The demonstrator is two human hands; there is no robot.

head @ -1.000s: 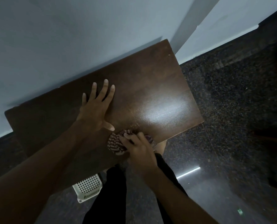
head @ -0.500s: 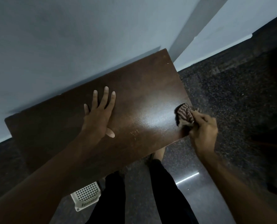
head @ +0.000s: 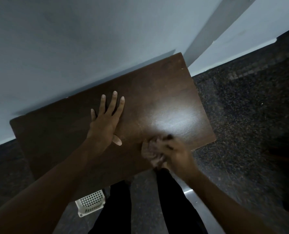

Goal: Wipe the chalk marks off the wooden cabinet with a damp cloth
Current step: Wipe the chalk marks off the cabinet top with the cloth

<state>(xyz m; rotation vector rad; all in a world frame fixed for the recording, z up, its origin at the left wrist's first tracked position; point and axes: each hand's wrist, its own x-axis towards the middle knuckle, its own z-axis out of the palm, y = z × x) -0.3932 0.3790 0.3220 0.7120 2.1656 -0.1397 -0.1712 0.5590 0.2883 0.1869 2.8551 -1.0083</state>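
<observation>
A person's left hand [head: 105, 125] lies flat, fingers spread, mid-frame on the wooden cabinet [head: 157, 92] surface, while the blurred right hand [head: 177, 154] clutches a bunched cloth [head: 149, 152] near its lower-right edge.

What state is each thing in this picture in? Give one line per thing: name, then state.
left hand: flat on the cabinet top, fingers straight and spread.
right hand: blurred, holds the cloth near the front edge.
cloth: bunched, blurred, against the cabinet top.
cabinet: dark wood, glare patch; chalk marks too faint to tell.
basket: white, on the floor, partly hidden.
</observation>
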